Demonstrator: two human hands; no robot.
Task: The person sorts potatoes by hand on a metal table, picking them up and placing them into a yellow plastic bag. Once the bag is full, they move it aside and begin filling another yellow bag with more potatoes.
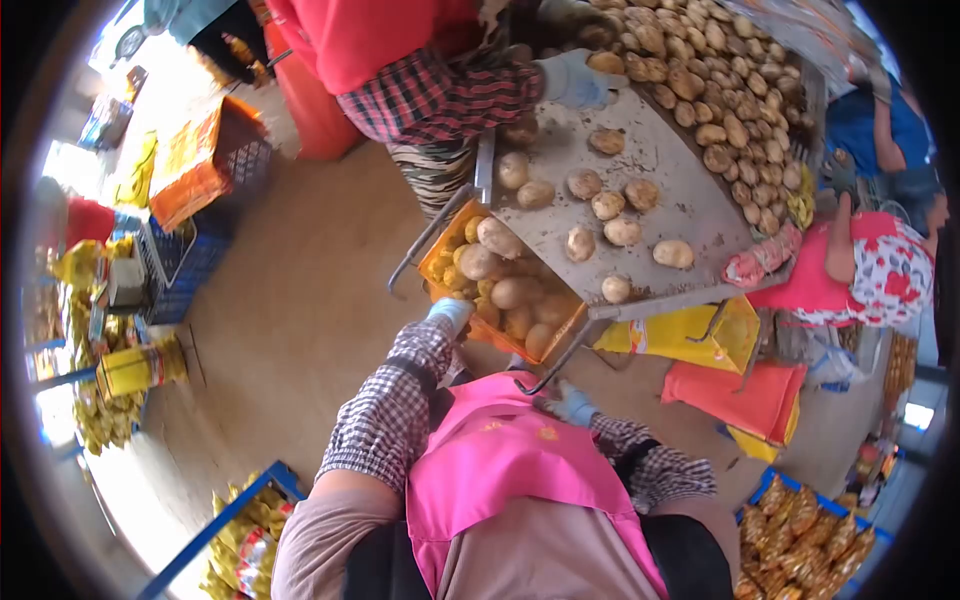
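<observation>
An orange mesh bag [570,328] full of potatoes hangs at the near end of a metal sorting table [690,240], between two bent metal bars. My left hand [452,313], in a light blue glove, grips the near left side of the bag; its fingertips are partly hidden. My right hand [572,404], also gloved, is in front of my pink apron [520,450], below the right bar [560,365]. Its fingers look loosely stretched, with nothing visible in them. Several loose potatoes [622,232] lie on the metal surface.
A co-worker's gloved hand [580,80] touches a potato at the table's far left. A large potato heap [740,110] covers the far right. Another person in pink [830,260] stands at the right. Yellow [690,335] and red bags [735,395] hang nearby. Blue crates [185,260] stand left.
</observation>
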